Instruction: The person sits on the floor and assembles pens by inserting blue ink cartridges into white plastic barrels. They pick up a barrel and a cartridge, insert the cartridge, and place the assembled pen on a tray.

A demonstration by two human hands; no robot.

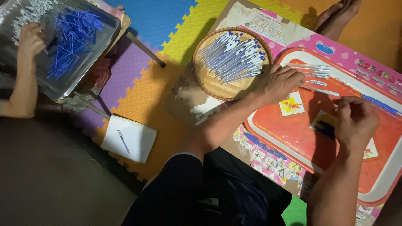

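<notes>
Two bare hands work over an orange plastic tray [293,138] with a white rim, seen from the head camera; the tray lies on a low pink board [335,52] set on coloured foam floor mats [167,25]; the left hand [276,83] rests at the tray's far left corner, fingers spread narrowly over a few clear pen barrels [316,71] lying on the tray and touching them; the right hand [356,119] hovers over the tray's middle, fingers curled narrow and pinched together, though what they pinch is too small to tell; a bundle of blue refills [383,105] lies just right of it; left of the left hand, a round woven basket [209,79] holds a heap of assembled pens [234,56]; far left, another person's hand [30,39] rests in a metal tray [63,90] of blue refills; near that, a white notepad [130,138] with a pen lies on the mats; a bare foot [335,14] shows at the far edge.
</notes>
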